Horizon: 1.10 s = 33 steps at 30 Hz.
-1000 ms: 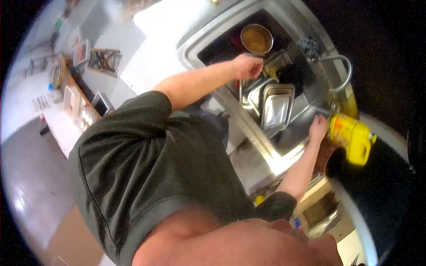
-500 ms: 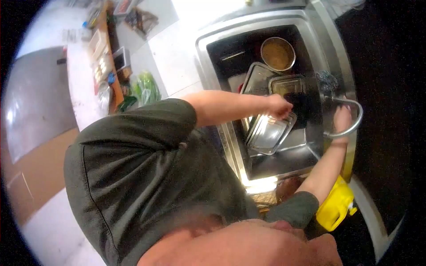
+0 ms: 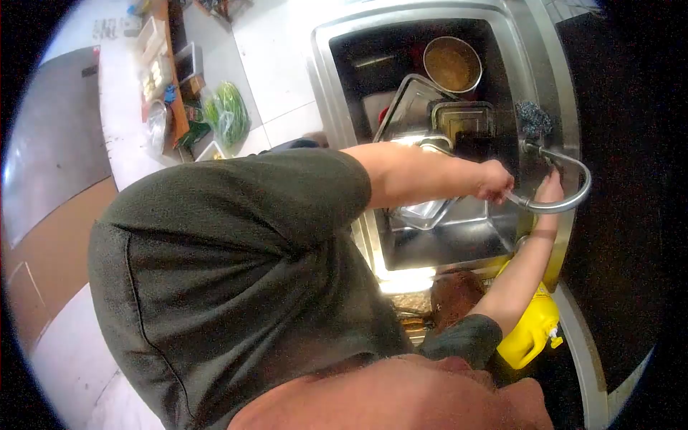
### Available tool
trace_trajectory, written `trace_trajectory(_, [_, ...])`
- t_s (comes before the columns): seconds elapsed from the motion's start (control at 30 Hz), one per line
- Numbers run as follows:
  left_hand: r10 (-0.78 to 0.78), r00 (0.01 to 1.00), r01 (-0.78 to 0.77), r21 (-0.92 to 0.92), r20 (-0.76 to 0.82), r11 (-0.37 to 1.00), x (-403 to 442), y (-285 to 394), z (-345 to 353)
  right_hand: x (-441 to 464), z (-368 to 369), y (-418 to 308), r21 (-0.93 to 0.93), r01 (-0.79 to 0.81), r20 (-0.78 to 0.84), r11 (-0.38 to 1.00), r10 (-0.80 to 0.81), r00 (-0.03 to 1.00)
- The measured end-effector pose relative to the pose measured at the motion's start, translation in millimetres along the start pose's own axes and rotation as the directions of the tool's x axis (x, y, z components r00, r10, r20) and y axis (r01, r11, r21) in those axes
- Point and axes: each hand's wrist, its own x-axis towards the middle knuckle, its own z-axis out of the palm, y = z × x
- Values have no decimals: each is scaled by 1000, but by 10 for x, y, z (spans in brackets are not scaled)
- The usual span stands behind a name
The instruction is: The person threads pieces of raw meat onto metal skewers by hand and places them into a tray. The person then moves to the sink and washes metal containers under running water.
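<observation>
My left hand [image 3: 496, 181] is closed at the free end of the curved metal faucet spout [image 3: 586, 188], over the sink [image 3: 437, 247]. Beyond the spout, my right hand [image 3: 550, 189] reaches to the sink's back ledge near the faucet base. Its fingers are drawn together, and what they grip is too small to make out. Inside the sink, below my left forearm, lie a clear rectangular container [image 3: 424, 213], a larger metal-rimmed tray [image 3: 412, 100] and a rectangular pan [image 3: 462, 120]. A round pot [image 3: 452, 66] with brownish contents stands at the sink's far end.
A dark scouring pad [image 3: 533, 119] sits on the ledge by the faucet base. Near my right forearm stands a yellow jug [image 3: 532, 326]. Green vegetables in a plastic bag [image 3: 228, 115] lie at the upper left, beside a shelf with trays [image 3: 154, 79].
My left hand has moved from above the sink containers to the spout end. My right hand has gone from the sink's corner to behind the spout, its fingers now closer together. The view has shifted.
</observation>
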Motion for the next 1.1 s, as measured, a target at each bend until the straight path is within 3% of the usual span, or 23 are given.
trace_trajectory(0.07, [1,1000,5,287,-19,958,-56,47,39,28,34,61,32,26,13,999,-27,1000])
trace_trajectory(0.1, [128,986,-164,565,102,809,-2,6,27,26,-43,26,14,12,63,1000,-13,998])
trace_trajectory(0.17, [238,880,-463,853,411,240,81,-61,-42,7,-179,-47,14,-3,106,1000,1,994])
trace_trajectory(0.23, [243,948,-262,935,203,240,136,-149,-28,-19,-235,-125,62,14,94,998,-19,995])
trace_trajectory(0.27, [312,880,-398,915,359,69,185,-223,-131,-21,-240,-148,46,-7,94,999,3,996])
trace_trajectory(0.33, [268,848,-394,882,457,-259,-105,-122,-156,19,-223,-93,70,32,109,997,-40,993])
trace_trajectory(0.4, [153,817,-372,710,556,-597,-332,-10,-130,0,-268,-102,24,45,120,999,-47,992])
trace_trajectory(0.43, [278,765,-326,721,581,-611,-270,-131,-186,8,-288,-106,-17,53,137,998,-51,989])
trace_trajectory(0.47, [239,715,-348,631,657,-693,-328,-106,-214,111,-21,214,70,193,5,979,-194,981])
trace_trajectory(0.5, [192,660,-360,530,726,-768,-407,-70,-257,116,-47,183,40,154,37,987,-155,987])
trace_trajectory(0.57, [244,533,-381,487,810,-786,-449,-95,-304,109,-127,143,-23,79,96,997,-76,992])
trace_trajectory(0.6, [274,468,-380,471,840,-796,-470,-92,-313,97,-127,144,16,110,46,994,-111,993])
trace_trajectory(0.7, [128,567,-433,427,814,-794,-535,4,-160,186,-171,181,-132,201,65,971,-193,979])
trace_trajectory(0.73, [183,456,-355,366,871,-860,-530,-29,-138,249,-158,221,-222,248,79,943,-236,968])
trace_trajectory(0.83, [117,552,-407,389,826,-826,-600,72,-10,444,-35,500,-314,414,26,854,-429,903])
trace_trajectory(0.87, [133,541,-469,429,831,-772,-561,58,-11,398,-108,387,-368,388,7,845,-415,910])
trace_trajectory(0.9, [273,605,-469,612,748,-636,-489,7,3,359,-201,264,-373,354,38,858,-366,930])
trace_trajectory(0.97, [476,724,-417,866,500,-275,-336,-85,3,323,-286,180,-361,335,47,870,-342,939])
trace_trajectory(1.03, [317,925,-295,923,211,247,-524,169,60,301,-295,196,-297,351,8,888,-365,931])
trace_trajectory(1.1, [79,997,-44,686,-20,726,-485,244,107,300,-306,158,-197,347,-28,917,-360,933])
